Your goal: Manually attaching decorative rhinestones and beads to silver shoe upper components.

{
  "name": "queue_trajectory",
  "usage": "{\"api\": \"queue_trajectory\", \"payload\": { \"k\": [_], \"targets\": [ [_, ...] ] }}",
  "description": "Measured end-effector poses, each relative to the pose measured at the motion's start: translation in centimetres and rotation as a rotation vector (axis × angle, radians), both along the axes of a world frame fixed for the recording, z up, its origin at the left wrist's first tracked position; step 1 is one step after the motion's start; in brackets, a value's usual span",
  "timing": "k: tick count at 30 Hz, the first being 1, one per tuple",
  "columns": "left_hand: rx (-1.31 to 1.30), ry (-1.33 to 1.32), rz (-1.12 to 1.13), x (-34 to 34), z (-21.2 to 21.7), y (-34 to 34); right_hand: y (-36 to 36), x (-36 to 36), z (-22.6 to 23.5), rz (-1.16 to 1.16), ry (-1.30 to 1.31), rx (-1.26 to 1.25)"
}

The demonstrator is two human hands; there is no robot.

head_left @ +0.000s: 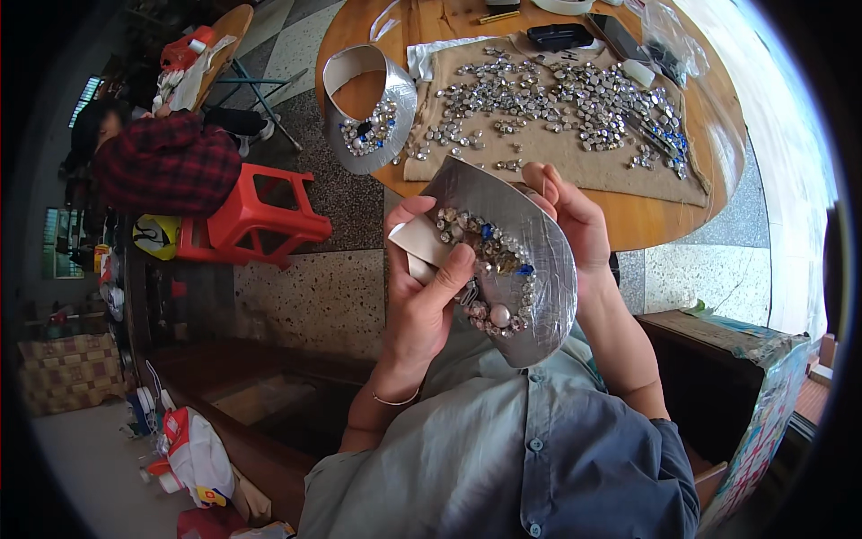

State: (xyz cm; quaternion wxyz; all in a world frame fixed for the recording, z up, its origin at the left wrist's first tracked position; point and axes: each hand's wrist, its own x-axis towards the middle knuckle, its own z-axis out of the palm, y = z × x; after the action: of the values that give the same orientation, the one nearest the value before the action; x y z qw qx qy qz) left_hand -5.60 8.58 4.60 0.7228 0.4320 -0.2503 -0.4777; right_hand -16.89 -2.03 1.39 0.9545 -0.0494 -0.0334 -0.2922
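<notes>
Silver collar piece (530, 225) gripped by right hand (575, 220); gems pressed down by left hand (431, 296) thumb. Next gem needed from surface (646, 220).

Between the round wooden table (646, 225) and the person's chest, the silver collar piece (530, 269) fills the gap. On the table, loose gems (557, 99) crowd the tan cloth (593, 171); only the near rim is bare. A red stool (256, 216) blocks the floor to the left.
</notes>
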Motion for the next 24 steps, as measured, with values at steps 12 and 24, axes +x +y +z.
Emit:
{"api": "queue_trajectory", "payload": {
  "k": [12,24],
  "targets": [
    [-0.009,-0.165,0.152,0.4,-1.1,-0.3,-0.4,0.1,-0.3,-0.212,0.482,-0.172],
    [-0.139,-0.217,0.753,16.3,1.5,5.8,-2.2,-17.1,0.4,-0.284,1.133,-0.918]
  ]
}}
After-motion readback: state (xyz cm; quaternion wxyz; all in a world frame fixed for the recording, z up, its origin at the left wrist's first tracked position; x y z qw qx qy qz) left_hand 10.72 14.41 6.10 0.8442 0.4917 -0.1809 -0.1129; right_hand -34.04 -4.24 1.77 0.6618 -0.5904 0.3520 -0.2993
